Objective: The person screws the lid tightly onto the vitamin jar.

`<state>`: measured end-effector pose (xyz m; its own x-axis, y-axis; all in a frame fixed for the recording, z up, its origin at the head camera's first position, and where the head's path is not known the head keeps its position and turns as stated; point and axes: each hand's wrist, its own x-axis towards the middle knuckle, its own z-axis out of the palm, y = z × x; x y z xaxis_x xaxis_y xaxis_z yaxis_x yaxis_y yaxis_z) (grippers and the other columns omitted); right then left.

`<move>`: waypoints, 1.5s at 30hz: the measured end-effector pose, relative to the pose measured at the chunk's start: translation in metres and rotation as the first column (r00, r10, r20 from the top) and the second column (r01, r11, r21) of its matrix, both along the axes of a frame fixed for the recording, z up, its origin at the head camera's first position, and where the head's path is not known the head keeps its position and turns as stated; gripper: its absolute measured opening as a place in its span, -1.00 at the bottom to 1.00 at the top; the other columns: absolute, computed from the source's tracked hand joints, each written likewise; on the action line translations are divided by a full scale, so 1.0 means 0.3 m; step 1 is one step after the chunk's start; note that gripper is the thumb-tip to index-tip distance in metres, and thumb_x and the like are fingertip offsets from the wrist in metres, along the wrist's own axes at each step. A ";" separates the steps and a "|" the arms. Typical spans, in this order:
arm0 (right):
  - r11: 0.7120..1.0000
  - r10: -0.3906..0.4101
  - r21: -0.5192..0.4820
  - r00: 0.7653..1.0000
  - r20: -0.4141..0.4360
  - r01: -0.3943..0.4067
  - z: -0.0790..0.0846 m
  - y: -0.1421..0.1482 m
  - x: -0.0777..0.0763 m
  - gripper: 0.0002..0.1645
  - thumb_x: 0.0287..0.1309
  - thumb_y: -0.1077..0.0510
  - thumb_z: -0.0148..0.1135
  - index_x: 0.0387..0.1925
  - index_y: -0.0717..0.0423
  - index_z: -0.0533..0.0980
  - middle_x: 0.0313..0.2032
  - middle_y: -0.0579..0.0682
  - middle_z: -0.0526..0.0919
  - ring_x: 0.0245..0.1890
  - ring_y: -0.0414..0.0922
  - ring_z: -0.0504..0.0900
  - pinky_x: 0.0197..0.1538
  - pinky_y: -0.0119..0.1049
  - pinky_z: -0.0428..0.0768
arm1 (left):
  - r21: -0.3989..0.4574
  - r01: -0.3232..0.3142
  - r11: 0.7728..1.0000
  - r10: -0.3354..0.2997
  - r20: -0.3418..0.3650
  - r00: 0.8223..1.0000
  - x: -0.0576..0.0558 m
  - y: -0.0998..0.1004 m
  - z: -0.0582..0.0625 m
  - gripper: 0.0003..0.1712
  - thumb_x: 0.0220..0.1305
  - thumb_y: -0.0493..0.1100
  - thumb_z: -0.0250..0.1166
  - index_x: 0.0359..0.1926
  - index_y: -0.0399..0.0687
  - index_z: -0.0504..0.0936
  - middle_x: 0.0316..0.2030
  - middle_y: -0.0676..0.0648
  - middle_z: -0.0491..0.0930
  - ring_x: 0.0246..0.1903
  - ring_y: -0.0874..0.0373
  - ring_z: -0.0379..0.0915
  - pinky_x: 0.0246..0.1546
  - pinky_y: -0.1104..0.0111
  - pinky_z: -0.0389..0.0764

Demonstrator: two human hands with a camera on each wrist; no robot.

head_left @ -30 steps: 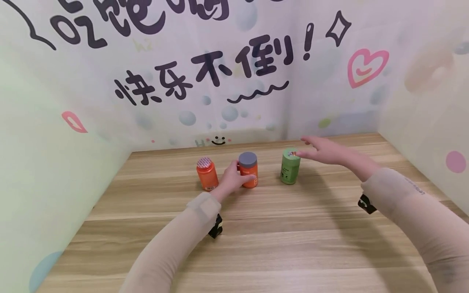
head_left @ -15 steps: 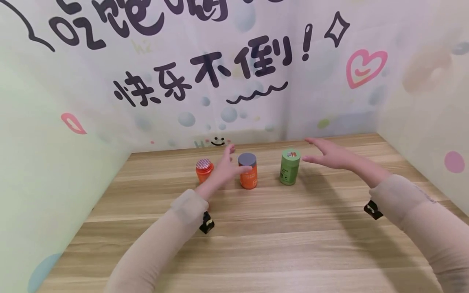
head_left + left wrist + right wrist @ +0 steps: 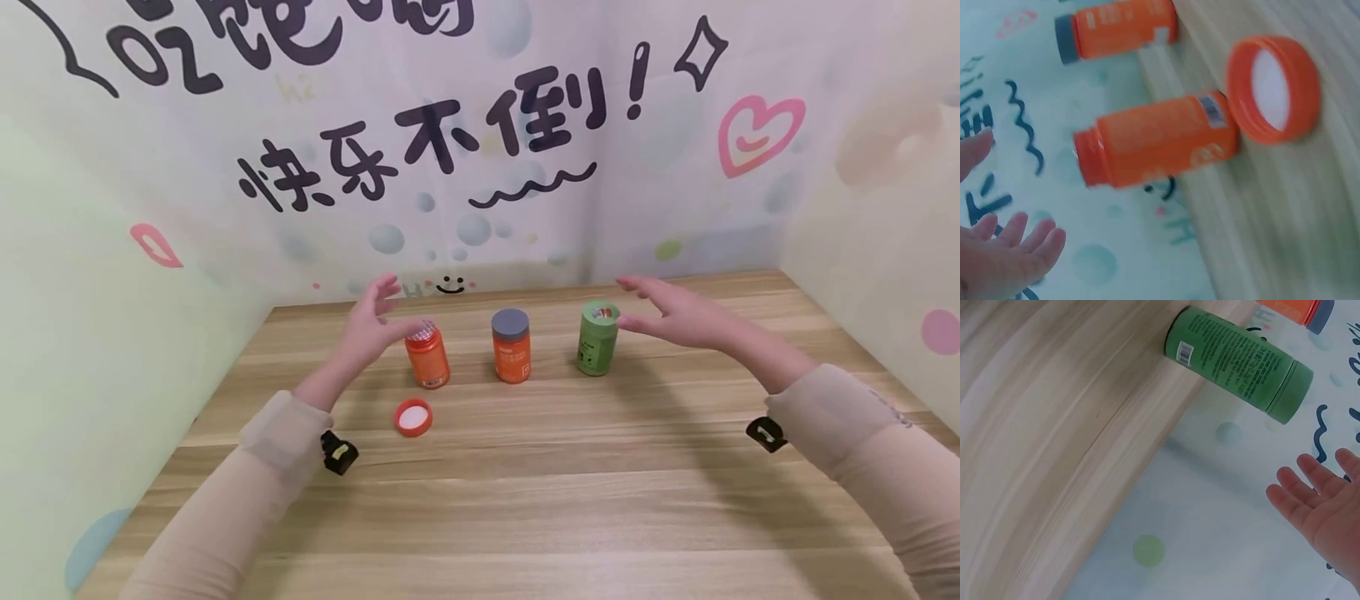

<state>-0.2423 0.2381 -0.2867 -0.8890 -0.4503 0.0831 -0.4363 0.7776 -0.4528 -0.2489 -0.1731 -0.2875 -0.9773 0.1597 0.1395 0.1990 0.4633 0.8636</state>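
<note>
My left hand (image 3: 372,323) hovers, fingers spread and holding nothing, at the left of an orange bottle (image 3: 429,360) with its cap off and a patterned seal over its mouth. The thumb overlaps the bottle's top in the head view. In front of that bottle a red-orange cap (image 3: 413,417) lies with its white inside facing up. A second orange bottle (image 3: 512,354) with a grey lid stands upright in the middle. Close to the top of a green canister (image 3: 597,342), my right hand (image 3: 675,315) is held with fingers extended and nothing in it.
All the containers stand in a row toward the back of a wooden table (image 3: 525,492). Behind them hangs a white printed backdrop (image 3: 480,225) with dark lettering, and pale panels rise at both sides.
My left hand has let go of the grey-lidded bottle and moved left to the uncapped one, bringing the loose cap into sight. The right hand has shifted only slightly.
</note>
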 end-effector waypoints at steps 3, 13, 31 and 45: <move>1.000 0.020 -0.015 0.999 0.028 -0.020 -0.001 -0.010 0.007 -0.15 0.22 -0.14 0.06 0.35 0.22 0.03 0.27 0.26 0.21 0.24 0.23 0.20 0.14 0.21 0.26 | -0.013 -0.002 1.000 0.003 0.067 0.998 -0.010 -0.055 -0.037 -0.09 0.11 -0.19 0.31 0.37 -0.15 -0.02 0.30 -0.24 0.14 0.25 -0.22 0.09 0.17 0.00 0.29; 0.994 0.079 -0.082 0.994 0.069 -0.073 -0.004 -0.050 0.026 -0.21 0.24 -0.09 0.06 0.35 0.18 0.04 0.26 0.25 0.23 0.22 0.21 0.24 0.13 0.25 0.25 | -0.141 0.057 0.988 -0.027 0.205 0.978 -0.044 -0.131 -0.171 -0.05 0.13 -0.09 0.30 0.38 -0.17 -0.06 0.34 -0.29 0.02 0.24 -0.27 0.09 0.15 -0.04 0.29; 0.990 0.140 -0.028 0.990 -0.019 -0.141 -0.010 -0.188 0.060 -0.26 0.20 -0.06 0.12 0.28 0.23 0.18 0.25 0.21 0.28 0.26 0.15 0.21 0.23 0.10 0.24 | -0.116 0.136 0.984 -0.107 0.227 0.968 -0.090 -0.020 -0.214 -0.18 0.13 -0.14 0.30 0.31 -0.20 0.08 0.18 -0.27 0.29 0.14 -0.16 0.26 0.14 0.07 0.34; 0.967 0.246 -0.066 0.969 -0.012 -0.246 -0.033 -0.358 0.057 -0.32 0.17 -0.05 0.15 0.22 0.23 0.28 0.18 0.16 0.38 0.16 0.10 0.37 0.17 0.00 0.36 | -0.143 0.113 0.983 -0.075 0.249 0.966 -0.082 -0.013 -0.201 -0.17 0.14 -0.12 0.29 0.33 -0.21 0.07 0.20 -0.25 0.28 0.15 -0.14 0.24 0.17 0.06 0.31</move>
<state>-0.2251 0.1308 -0.2966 -0.7514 -0.6484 0.1227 -0.6118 0.6147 -0.4978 -0.2733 -0.1770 -0.3478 -0.9582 0.2537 -0.1326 0.0426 0.5844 0.8104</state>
